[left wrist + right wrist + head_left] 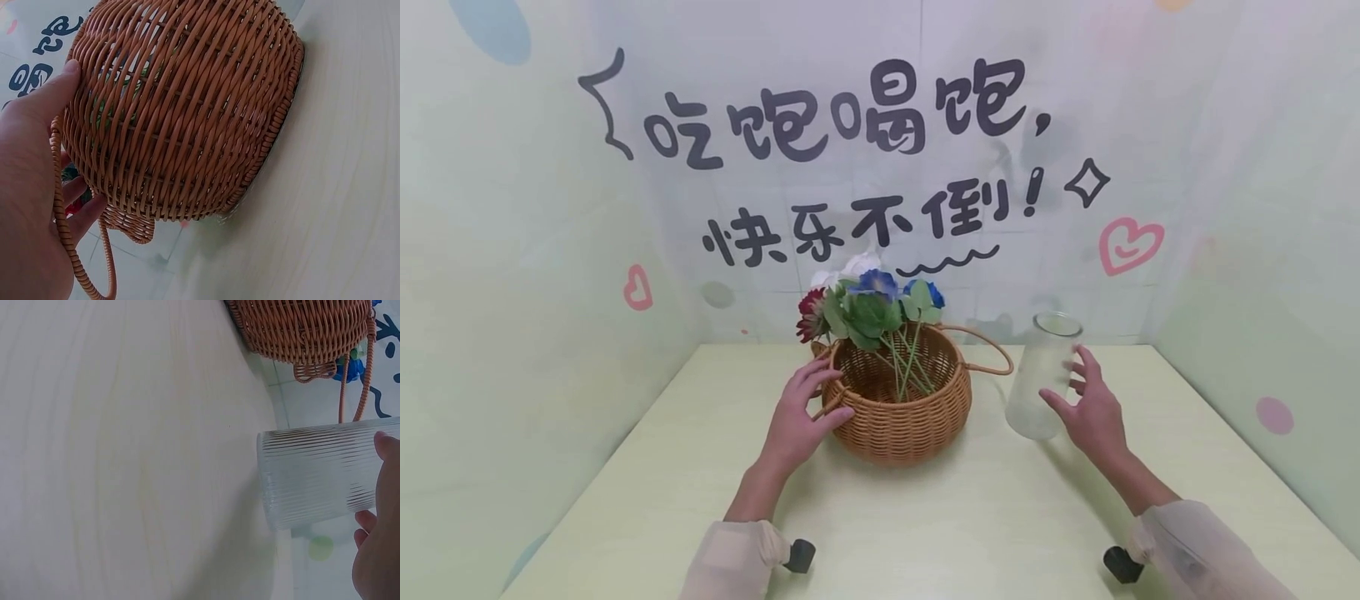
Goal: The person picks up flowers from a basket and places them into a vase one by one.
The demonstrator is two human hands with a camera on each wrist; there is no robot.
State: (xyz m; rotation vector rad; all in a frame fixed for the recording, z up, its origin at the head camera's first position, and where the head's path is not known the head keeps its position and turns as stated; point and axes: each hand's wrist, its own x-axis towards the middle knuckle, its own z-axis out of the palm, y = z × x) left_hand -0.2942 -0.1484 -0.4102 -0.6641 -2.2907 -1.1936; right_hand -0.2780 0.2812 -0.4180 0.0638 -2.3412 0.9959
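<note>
A brown wicker basket (pixel 898 425) holds artificial flowers with green stems: white, dark red, and blue (pixel 876 285) blooms. At its left side is my left hand (pixel 797 417), fingers at the rim and thumb spread towards the front. In the left wrist view the thumb (pixel 59 87) lies by the woven wall, and a looped handle (pixel 62 219) crosses the hand. To the basket's right stands a clear ribbed glass vase (pixel 1037 392). My right hand (pixel 1093 408) is at the vase's right side, its thumb in front and fingertips partly behind the glass, spread loosely.
Both objects stand on a pale wooden table (pixel 925 533). Behind it hangs a light backdrop (pixel 850 183) with dark lettering, with patterned side walls left and right. The basket's right handle (pixel 988 333) sticks out towards the vase.
</note>
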